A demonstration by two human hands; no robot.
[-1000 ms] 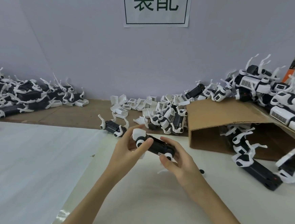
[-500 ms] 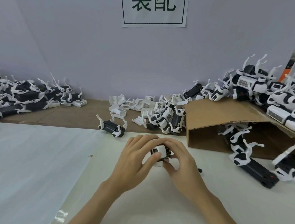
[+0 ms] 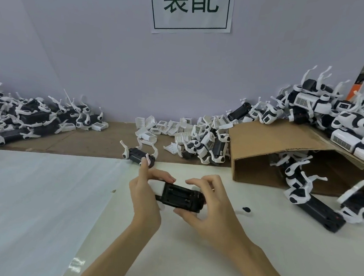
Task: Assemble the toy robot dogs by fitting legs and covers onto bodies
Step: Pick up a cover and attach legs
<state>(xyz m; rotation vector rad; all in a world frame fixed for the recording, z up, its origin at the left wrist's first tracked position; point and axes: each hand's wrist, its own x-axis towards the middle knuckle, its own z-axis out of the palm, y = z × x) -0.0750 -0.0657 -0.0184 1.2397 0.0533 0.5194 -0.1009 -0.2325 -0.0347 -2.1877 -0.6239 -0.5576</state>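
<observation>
I am holding a black toy dog body [image 3: 181, 197] just above the white tabletop [image 3: 189, 258], open compartment side turned up towards me. My left hand [image 3: 145, 197] is curling its fingers over the far edge at the left end, where a white part [image 3: 156, 187] is showing, with the thumb underneath. My right hand [image 3: 207, 207] is pinching the right end, fingers arched over the top and thumb pressing the near edge. Both grips are closed on the body.

I am judging it as light, rigid moulded plastic, smooth enough to slip if squeezed on its rounded corners. The flat long sides look like the safest hold. The thin white legs seen on the dog [image 3: 139, 155] lying just beyond my hands look slender and probably snap-prone, so I would be pressing near the joint hubs, not the tips. Loose white covers [image 3: 183, 135] are lying well beyond, by the cardboard box [image 3: 274, 136].
</observation>
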